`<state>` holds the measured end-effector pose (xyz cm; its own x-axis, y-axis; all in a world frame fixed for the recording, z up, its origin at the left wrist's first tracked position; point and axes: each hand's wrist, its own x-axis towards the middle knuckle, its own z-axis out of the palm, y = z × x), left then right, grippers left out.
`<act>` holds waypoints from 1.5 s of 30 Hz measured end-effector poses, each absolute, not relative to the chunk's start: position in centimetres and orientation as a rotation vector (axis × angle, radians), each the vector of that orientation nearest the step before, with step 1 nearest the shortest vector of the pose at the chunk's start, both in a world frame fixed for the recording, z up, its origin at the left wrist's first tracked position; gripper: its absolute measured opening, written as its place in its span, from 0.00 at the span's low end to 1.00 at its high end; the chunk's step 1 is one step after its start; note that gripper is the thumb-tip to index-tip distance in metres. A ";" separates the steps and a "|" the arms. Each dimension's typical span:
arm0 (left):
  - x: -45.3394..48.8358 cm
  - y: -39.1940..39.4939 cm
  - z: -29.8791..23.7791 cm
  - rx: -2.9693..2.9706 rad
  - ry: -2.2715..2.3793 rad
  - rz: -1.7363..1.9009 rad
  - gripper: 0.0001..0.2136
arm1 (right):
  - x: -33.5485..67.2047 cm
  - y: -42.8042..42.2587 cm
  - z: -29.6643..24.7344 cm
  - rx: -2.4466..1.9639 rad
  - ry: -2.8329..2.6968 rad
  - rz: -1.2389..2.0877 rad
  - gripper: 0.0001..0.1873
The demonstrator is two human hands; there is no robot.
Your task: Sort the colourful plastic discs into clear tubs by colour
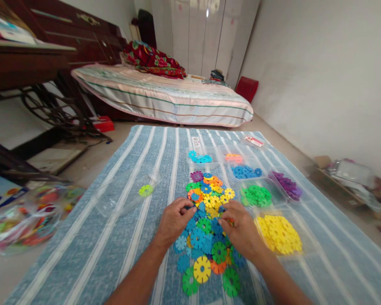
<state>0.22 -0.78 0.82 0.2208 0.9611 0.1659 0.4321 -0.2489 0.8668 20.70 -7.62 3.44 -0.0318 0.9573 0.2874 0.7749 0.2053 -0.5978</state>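
A heap of flat plastic snowflake discs (206,228) in blue, green, yellow and orange lies on a blue striped cloth (120,237). My left hand (174,220) rests on the heap's left side, fingers curled down onto the discs. My right hand (239,228) sits on the heap's right side, fingers pinched on discs I cannot single out. To the right stand clear trays of sorted discs: yellow (279,235), green (256,195), purple (287,185), blue (246,171), orange (234,158) and light blue (199,158).
A clear lid with one lime disc (145,190) lies left of the heap. A plastic bag of mixed discs (25,220) sits at far left. A bed (165,95), a dark treadle table (34,63) and a box of clutter (349,178) surround the cloth.
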 end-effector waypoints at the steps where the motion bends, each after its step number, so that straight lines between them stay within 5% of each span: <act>1: 0.2 -0.8 0.8 1.798 1.299 0.962 0.08 | 21.0 -7.5 3.4 -1.593 -1.854 0.364 0.08; 14: 0.3 -0.8 1.1 1.791 1.312 0.969 0.08 | 27.5 -0.7 8.5 -1.720 -1.516 -0.167 0.16; 22: 0.3 -0.9 1.0 1.819 1.304 0.977 0.08 | 21.0 -7.3 4.7 -1.529 -2.169 0.345 0.09; 31: 0.4 -1.1 1.1 1.809 1.301 0.968 0.09 | 18.1 -7.9 4.6 -1.679 -2.249 0.354 0.17; 45: 0.3 -0.7 1.0 1.810 1.305 0.978 0.09 | 20.0 -7.2 4.0 -1.559 -1.811 0.397 0.06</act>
<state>0.27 -0.71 0.98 0.2110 0.9611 0.1784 0.4407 -0.2564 0.8602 20.01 -7.20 4.03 -0.0264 0.9513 0.3072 0.7352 0.2267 -0.6388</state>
